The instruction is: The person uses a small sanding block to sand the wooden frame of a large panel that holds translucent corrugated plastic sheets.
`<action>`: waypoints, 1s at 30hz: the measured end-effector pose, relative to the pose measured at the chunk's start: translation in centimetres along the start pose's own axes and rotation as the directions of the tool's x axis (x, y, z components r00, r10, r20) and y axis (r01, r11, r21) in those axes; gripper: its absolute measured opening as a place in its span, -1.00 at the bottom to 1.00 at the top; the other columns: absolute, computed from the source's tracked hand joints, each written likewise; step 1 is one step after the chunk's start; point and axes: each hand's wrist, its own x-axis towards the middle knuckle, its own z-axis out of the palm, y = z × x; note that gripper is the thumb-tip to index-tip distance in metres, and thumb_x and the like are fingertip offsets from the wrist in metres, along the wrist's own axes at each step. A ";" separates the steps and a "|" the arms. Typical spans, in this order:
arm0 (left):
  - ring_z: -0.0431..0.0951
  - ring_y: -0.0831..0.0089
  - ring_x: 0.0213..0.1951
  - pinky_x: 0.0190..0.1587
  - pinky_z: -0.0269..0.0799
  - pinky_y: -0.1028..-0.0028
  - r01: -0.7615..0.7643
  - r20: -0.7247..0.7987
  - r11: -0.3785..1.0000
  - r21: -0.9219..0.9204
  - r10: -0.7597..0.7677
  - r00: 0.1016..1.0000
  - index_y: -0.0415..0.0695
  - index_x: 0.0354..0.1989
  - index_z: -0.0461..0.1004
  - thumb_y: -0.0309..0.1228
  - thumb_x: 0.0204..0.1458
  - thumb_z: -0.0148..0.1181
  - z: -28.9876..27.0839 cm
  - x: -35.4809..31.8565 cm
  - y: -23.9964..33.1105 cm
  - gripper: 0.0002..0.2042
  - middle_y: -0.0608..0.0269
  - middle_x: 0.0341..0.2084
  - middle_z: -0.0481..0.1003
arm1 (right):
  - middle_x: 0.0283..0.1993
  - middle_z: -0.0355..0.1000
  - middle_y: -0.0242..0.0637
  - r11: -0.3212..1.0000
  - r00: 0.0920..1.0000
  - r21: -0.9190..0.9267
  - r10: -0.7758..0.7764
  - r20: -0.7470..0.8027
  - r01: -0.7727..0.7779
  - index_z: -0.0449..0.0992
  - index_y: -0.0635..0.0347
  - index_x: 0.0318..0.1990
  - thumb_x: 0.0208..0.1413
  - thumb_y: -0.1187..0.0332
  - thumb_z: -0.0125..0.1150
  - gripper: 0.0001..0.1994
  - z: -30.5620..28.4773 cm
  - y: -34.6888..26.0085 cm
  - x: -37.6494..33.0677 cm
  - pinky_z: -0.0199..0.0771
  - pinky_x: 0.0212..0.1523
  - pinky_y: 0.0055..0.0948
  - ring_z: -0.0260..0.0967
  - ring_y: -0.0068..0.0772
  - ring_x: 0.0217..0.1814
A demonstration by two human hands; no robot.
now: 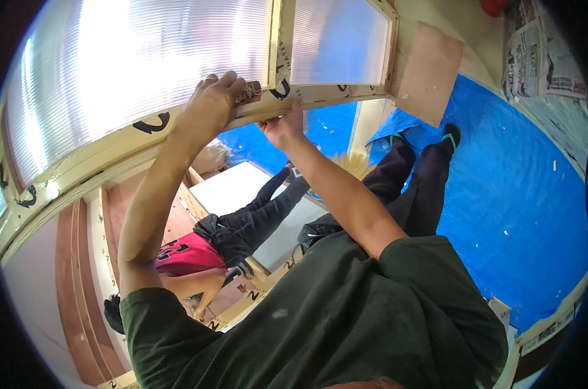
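A cream-coloured wooden frame (333,95) holds translucent ribbed panels (157,58) and spans the upper part of the view. My left hand (211,107) rests on its lower rail, fingers bent around a small brown printed piece (250,93) pressed against the wood. It looks like a folded sheet or small block; I cannot tell which. Just to the right, my right hand (285,128) comes up from below with its fingers closed at the underside of the same rail. Part of those fingers is hidden by the wood.
Another person in a pink top (193,253) bends over at lower left, beside a white board (232,188) and wooden framing. Blue sheeting (501,220) covers the floor. A brown board (430,74), straw-coloured bristles (352,165) and newspaper (543,58) lie toward the far side.
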 end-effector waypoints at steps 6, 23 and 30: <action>0.57 0.00 -0.02 0.11 0.51 0.07 -0.047 0.015 0.997 0.055 0.046 0.999 -0.07 0.03 0.49 -0.34 0.20 0.21 4.2 3.2 1.5 -0.75 0.16 -0.09 0.49 | 0.15 0.46 -0.39 1.000 0.998 -0.026 -0.013 0.067 0.014 0.42 -0.14 0.24 0.41 -0.42 -0.32 -0.33 0.8 -0.7 -0.6 0.53 -0.03 -0.19 0.44 -0.34 0.09; 0.55 0.05 0.12 0.20 0.46 0.11 -0.158 -0.424 0.827 -0.539 -0.105 0.899 -0.07 0.17 0.53 -0.32 0.01 0.47 5.7 -0.4 10.7 -0.50 0.12 0.10 0.56 | 0.16 0.53 -0.29 0.871 0.976 -0.489 0.143 0.162 -0.046 0.53 -0.11 0.17 0.43 -0.06 0.06 -0.63 -2.6 -4.2 -3.2 0.52 0.23 -0.11 0.47 -0.25 0.26; 0.65 0.13 0.01 0.09 0.56 0.26 0.141 -0.099 0.365 -0.920 -0.565 0.819 -0.18 0.14 0.55 -0.38 -0.02 0.54 13.4 -11.7 12.9 -0.48 0.04 -0.03 0.62 | -0.34 0.43 -0.55 0.078 0.917 -0.975 -0.362 0.167 0.208 0.66 0.03 0.04 0.33 0.17 0.34 -0.75 -0.2 -11.5 -5.7 0.55 -0.15 -0.39 0.45 -0.53 -0.18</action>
